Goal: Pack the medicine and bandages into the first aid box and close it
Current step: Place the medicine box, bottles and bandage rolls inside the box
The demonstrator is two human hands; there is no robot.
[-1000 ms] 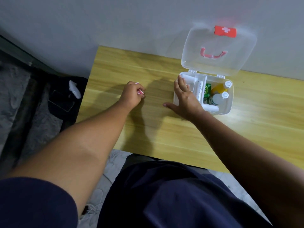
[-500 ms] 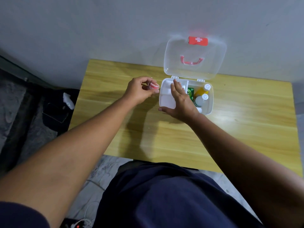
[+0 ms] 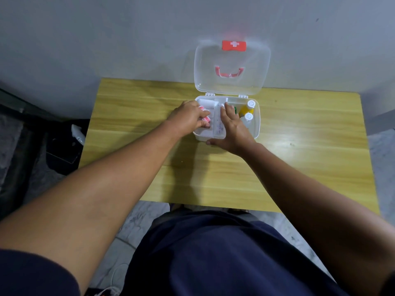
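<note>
The white first aid box [image 3: 257,127] stands open at the back of the wooden table, its clear lid [image 3: 233,69] leaning against the wall with a red latch on top. My left hand [image 3: 188,118] is inside the box's left compartment, shut on a small red-and-white tape roll [image 3: 205,119]. A white bandage roll [image 3: 207,102] lies at the back of that compartment. My right hand [image 3: 232,129] rests on the box's middle, fingers spread, holding it steady. Two white-capped bottles [image 3: 249,111], one yellow, stand in the right compartment beside a partly hidden green item.
The wooden table [image 3: 299,163] stands against a grey wall. A dark bag and a white object [image 3: 78,133] lie on the floor to the left. My dark-clothed lap is below the table's front edge.
My left hand carried the tape roll from the table's left part rightwards, over the box's edge and down into the left compartment. My right hand stayed on the box.
</note>
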